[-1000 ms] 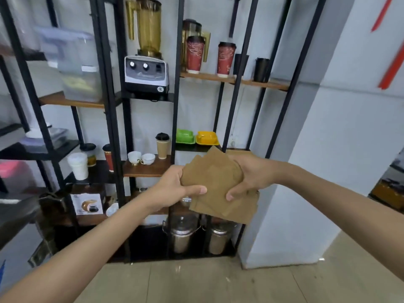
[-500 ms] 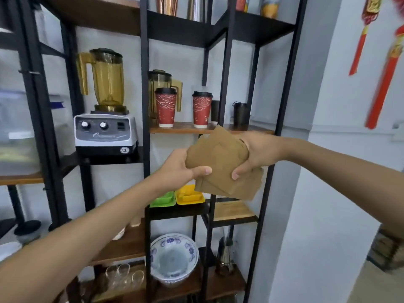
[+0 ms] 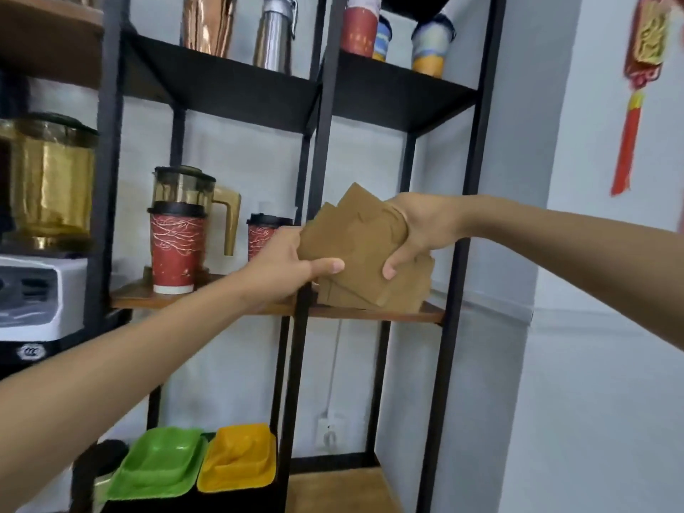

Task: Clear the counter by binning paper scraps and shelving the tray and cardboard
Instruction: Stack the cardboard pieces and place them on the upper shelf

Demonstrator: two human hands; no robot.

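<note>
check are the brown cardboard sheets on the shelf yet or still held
Still held: left hand and right hand both grip the brown cardboard sheets, lower edge near the wooden shelf.

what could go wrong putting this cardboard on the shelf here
1. The cardboard stack is fanned and uneven between the left hand and right hand; loose sheets could slip out as it is set down.
2. A lidded red paper cup stands just behind the left hand; pushing the stack in could knock it over.
3. The stack's lower edge sits near the wooden shelf front; left overhanging, it may slide off.
</note>
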